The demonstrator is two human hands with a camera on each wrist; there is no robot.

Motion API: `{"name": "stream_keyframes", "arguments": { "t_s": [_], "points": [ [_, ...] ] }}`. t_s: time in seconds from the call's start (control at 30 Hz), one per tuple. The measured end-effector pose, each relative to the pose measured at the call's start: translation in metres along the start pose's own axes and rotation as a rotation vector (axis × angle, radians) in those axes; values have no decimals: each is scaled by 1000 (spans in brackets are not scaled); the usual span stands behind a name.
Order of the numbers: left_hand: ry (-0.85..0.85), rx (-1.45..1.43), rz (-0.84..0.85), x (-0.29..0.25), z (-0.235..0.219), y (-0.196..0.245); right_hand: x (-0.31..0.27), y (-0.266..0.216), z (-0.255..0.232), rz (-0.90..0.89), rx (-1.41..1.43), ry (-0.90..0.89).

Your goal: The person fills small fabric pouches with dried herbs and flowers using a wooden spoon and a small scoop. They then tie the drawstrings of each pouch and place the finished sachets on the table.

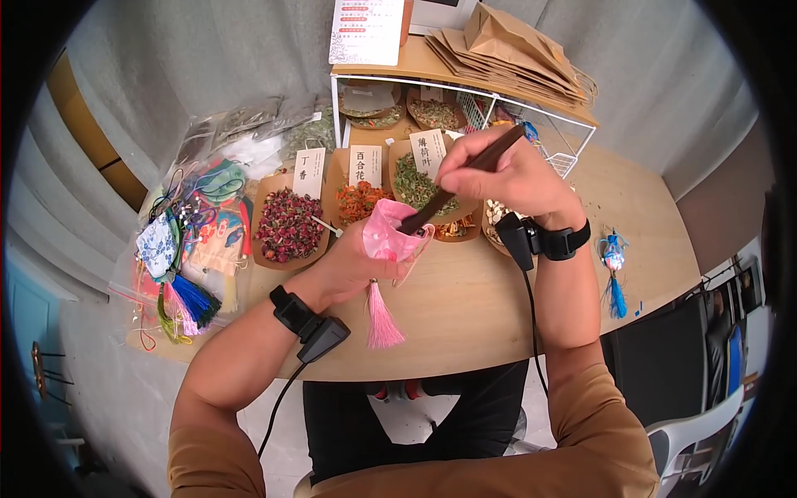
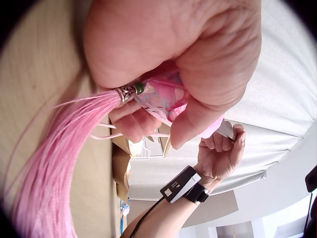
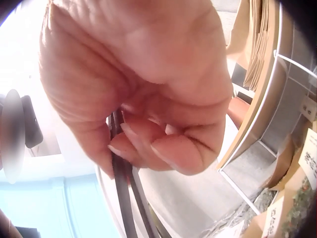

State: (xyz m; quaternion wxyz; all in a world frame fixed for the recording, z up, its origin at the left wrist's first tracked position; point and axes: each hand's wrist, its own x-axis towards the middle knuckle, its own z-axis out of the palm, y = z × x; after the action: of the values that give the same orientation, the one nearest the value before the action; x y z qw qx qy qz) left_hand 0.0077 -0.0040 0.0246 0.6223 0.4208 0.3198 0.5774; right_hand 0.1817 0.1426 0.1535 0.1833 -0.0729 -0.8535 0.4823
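Observation:
A pink fabric sachet (image 1: 387, 230), its mouth facing up, is gripped in my left hand (image 1: 344, 266). Its pink tassel (image 1: 383, 315) hangs below the hand; the left wrist view shows a silver bead (image 2: 127, 93) and a green bead above the threads. Between thumb and fingers, my right hand (image 1: 506, 174) pinches a long dark brown tool (image 1: 465, 178). The tool slants down to the left and its lower tip is inside the sachet mouth, hidden there. In the right wrist view two dark strips of the tool (image 3: 121, 193) run down from the fingertips.
Behind the hands stand labelled paper trays of dried rosebuds (image 1: 290, 224), orange petals (image 1: 364, 199) and green leaves (image 1: 419, 178). Finished sachets with tassels (image 1: 170, 257) lie left, a blue-tasselled one (image 1: 614, 253) right. A shelf (image 1: 415, 60) at the back bears paper bags (image 1: 506, 58).

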Motion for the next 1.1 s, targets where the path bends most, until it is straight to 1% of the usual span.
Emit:
{"name": "stream_keyframes", "arguments": {
  "t_s": [0.07, 0.17, 0.27, 0.3, 0.4, 0.43, 0.53, 0.77, 0.87, 0.97, 1.07, 1.1],
  "points": [
    [11, 13, -9, 0, -6, -5, 2, 4, -7, 3, -16, 118],
    [3, 50, -3, 2, -11, -11, 4, 15, -15, 57, -203, 285],
    [-3, 51, -20, 3, -11, -12, 9, 29, -15, 44, -422, 272],
    [-3, 59, -29, 3, -11, -11, 9, 26, -11, 55, -445, 256],
    [-1, 75, -44, 1, -11, -9, 15, 36, -4, 66, -478, 108],
    [-2, 76, -45, 1, -11, -8, 15, 31, -1, 112, -542, 79],
    [-12, 61, -45, 1, -10, -9, 19, 43, 3, 57, -601, 55],
    [-16, 40, -37, 1, -8, -8, 21, 44, -1, 57, -553, 248],
    [-20, 56, -34, 2, -9, -8, 20, 45, -5, 80, -573, 272],
    [-15, 69, -37, 1, -11, -10, 21, 48, -7, 138, -503, 225],
    [-23, 61, -31, 1, -10, -10, 24, 58, -7, 145, -419, 206],
    [-24, 59, -32, 1, -10, -10, 24, 59, -6, 135, -442, 214]
  ]
}}
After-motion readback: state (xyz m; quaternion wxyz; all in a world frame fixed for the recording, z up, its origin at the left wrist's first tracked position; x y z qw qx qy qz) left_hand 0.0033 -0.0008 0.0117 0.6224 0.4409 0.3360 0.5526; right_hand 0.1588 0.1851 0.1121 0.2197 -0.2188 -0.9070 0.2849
